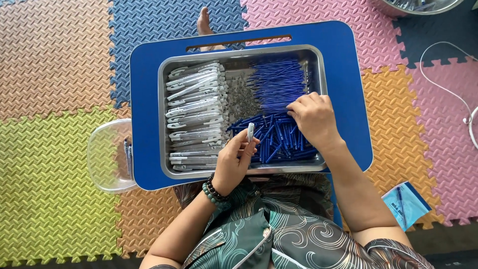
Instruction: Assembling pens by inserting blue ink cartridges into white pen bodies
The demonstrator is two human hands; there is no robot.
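Clear plastic pen barrel with a white end [250,132] stands upright in the left hand [238,162], pinched between thumb and fingertips above the near edge of the shallow steel tray [318,67]. It looks light, rigid and smooth, so it could roll or slip; a pinch around the middle of the tube, as here, seems the sure hold. A beaded bracelet [215,192] circles that wrist.

The right hand [312,118] lies palm down on the loose heap of short blue plastic pen parts [279,137], fingers curled into it; whether they have closed on a piece I cannot tell. These bits look thin, stiff and slick, best picked singly by the fingertips.

Behind the heap lies a neat bundle of thin blue refill tubes [277,82], likely bendable if squeezed. Left of centre is a small grey pile of what seem to be tiny springs [241,97], and along the left side a stacked row of more clear barrels [195,114].

The tray rests on a blue lap desk [348,99]. A clear plastic tub [107,157] holding a few pens sits at its left, on coloured foam floor tiles [50,65].
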